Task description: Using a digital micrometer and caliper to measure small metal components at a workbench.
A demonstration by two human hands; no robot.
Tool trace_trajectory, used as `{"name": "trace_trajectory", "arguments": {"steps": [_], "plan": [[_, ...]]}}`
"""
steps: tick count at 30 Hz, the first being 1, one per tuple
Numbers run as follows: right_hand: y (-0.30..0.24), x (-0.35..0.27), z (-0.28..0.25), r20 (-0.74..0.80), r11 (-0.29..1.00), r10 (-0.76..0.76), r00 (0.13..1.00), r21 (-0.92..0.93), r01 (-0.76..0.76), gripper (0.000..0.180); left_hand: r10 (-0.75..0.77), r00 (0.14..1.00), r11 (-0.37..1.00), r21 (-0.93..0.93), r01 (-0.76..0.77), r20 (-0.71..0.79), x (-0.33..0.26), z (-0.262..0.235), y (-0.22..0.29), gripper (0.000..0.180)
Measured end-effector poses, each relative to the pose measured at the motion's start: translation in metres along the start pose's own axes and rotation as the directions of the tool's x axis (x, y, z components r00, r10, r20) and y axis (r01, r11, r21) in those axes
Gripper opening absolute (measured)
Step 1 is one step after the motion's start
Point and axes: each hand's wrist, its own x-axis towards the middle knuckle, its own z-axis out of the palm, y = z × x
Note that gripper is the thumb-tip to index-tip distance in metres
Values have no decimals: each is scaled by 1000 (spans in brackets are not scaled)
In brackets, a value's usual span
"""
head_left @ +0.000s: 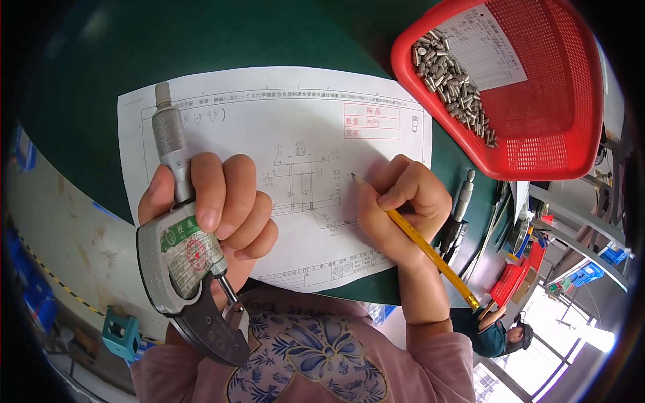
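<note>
Your left hand (215,205) is wrapped fully around a micrometer (185,248), fingers closed on its frame and thimble, the barrel pointing up and away from you and the dark C-shaped anvil end hanging down over your lap. Your right hand (403,201) has its fingers pinched shut on a yellow pencil (426,250), the tip resting on or just above the technical drawing sheet (282,114), near the sketch at its middle; the fisheye bend makes it hard to say whether the lead actually touches. The sheet lies flat on the green table (87,80), its near edge overhanging toward you. The likeliest trouble is the micrometer: it is held off the table edge, so a loosened grip would drop it onto your lap or the floor and spoil its setting. Pressing the pencil on the overhanging part of the sheet could also crease or tear it. The red mesh basket (537,87) with small metal pins (453,80) sits at the table's far right corner, tilted, well apart from both hands; a knock could spill the pins.
</note>
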Motion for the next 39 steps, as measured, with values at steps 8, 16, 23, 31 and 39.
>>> {"name": "trace_trajectory", "arguments": {"steps": [8, 16, 23, 31, 39], "plan": [[-1, -1, -12, -88, 934, 130, 988, 346, -92, 23, 27, 1000, 1000, -2, -27, 13, 0, -1, -2, 42], [-11, -31, -77, 156, 515, -265, 952, -811, 276, 24, 93, 995, 986, 134, -98, 45, 6, 15, -14, 39], [-42, -71, -68, 275, 791, 139, 951, 546, -274, 44, 124, 992, 421, 904, -72, 22, 13, 69, -81, 30], [-26, -106, -96, 34, 270, 628, 777, 927, -259, 52, -188, 905, -348, 836, -425, 382, 52, 107, -172, 27], [11, -120, -162, 43, 14, 352, 935, 999, -51, 49, -157, 799, -406, 699, -588, 580, 125, 116, -187, 16]]}}
